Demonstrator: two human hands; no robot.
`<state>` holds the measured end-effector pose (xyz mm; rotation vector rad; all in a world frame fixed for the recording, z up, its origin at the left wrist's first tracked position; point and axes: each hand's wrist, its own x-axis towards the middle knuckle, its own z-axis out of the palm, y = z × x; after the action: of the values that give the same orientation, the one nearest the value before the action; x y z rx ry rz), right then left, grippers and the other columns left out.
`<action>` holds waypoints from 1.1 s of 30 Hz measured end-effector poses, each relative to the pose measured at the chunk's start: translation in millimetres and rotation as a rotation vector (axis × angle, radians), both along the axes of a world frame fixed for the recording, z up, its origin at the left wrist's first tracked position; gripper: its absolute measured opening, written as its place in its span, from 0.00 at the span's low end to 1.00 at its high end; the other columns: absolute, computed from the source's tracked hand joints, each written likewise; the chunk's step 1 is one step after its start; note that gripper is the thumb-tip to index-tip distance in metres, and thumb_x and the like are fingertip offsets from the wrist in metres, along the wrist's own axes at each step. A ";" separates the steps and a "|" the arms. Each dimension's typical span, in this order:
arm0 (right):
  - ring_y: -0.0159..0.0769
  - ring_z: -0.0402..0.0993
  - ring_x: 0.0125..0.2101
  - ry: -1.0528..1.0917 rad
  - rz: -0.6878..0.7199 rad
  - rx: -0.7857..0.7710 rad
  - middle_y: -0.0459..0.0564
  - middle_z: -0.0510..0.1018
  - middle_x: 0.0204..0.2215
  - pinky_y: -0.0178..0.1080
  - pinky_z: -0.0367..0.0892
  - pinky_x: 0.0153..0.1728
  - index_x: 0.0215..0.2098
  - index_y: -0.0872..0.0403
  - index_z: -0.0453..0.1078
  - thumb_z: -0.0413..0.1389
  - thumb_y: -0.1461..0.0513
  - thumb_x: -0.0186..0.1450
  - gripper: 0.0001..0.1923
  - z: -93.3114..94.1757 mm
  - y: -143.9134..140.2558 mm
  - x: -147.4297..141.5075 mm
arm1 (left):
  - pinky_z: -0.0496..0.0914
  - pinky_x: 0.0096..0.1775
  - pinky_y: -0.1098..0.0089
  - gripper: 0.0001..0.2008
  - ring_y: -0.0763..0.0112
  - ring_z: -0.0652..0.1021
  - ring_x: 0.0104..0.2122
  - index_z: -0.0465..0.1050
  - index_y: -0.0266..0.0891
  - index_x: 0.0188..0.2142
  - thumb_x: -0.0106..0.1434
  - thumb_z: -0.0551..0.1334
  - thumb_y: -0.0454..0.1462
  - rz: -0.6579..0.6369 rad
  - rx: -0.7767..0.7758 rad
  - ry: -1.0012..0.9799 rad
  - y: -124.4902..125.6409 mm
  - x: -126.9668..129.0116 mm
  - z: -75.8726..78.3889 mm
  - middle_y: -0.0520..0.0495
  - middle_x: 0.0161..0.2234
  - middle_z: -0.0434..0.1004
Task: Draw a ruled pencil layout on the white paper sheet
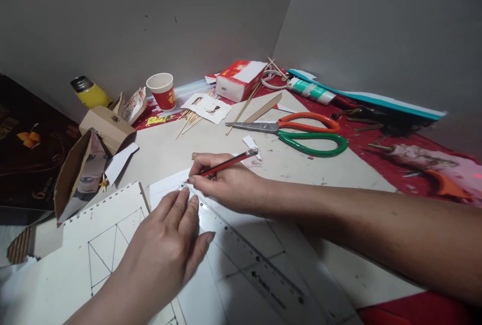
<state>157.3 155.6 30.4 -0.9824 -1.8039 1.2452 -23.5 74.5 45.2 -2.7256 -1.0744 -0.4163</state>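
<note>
Far left of frame: open brown cardboard box [77, 172] on its side, yellow metal flask [89, 93] behind it, red-and-white paper cup [162, 90] further right.

Lower left: white cardboard sheet with pencilled triangle grid [109, 244]. Left hand [169, 244] lies flat on it, fingers spread, fingertips pressing the near end of the clear plastic ruler [244, 249]. Grip there is open-palmed, pinning not grasping.

Ruler's long axis runs diagonally from centre frame down to lower right.

Centre: right hand [226, 184] is clenched on the red-and-black pencil [228, 163], pinch grip near the tip. Pencil tip sits at the ruler's upper end, just beside the left fingertips; the shaft points up-right, away from the ruler. Key relation: tip is on the ruler's far edge, the two hands nearly touching, right hand the nearer one to the line to be drawn along the ruler axis.

Upper centre-right: large scissors with orange and green handles [297, 133] lying on the desk [350, 174], blades pointing left, well apart from both hands. Red-and-white tissue box [240, 80] and white-green glue tube [311, 90] behind.
</note>
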 end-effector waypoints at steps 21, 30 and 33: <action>0.29 0.64 0.27 -0.019 0.009 0.020 0.40 0.69 0.24 0.35 0.60 0.30 0.26 0.53 0.65 0.53 0.69 0.59 0.07 4.2 -0.5 1.1 | 0.80 0.44 0.44 0.20 0.38 0.79 0.48 0.76 0.19 0.49 0.71 0.59 0.39 -0.016 -0.011 0.027 1.0 -0.2 1.7 0.20 0.51 0.78; 0.29 0.65 0.29 -0.034 0.028 0.061 0.41 0.70 0.26 0.34 0.60 0.32 0.27 0.54 0.66 0.54 0.70 0.61 0.07 4.8 1.1 0.8 | 0.80 0.44 0.44 0.20 0.38 0.79 0.49 0.76 0.19 0.50 0.71 0.59 0.39 -0.005 -0.020 0.035 1.6 -0.2 1.2 0.21 0.52 0.78; 0.30 0.65 0.29 -0.047 0.032 0.075 0.41 0.70 0.26 0.34 0.60 0.33 0.27 0.54 0.66 0.54 0.70 0.62 0.07 5.7 0.5 1.3 | 0.80 0.45 0.45 0.20 0.39 0.79 0.49 0.76 0.20 0.50 0.71 0.59 0.39 -0.007 -0.024 0.040 1.2 -0.5 1.6 0.22 0.52 0.78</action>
<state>158.5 156.0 36.2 -0.9515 -1.8956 1.1739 -24.0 75.7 46.8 -2.7465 -1.0671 -0.3508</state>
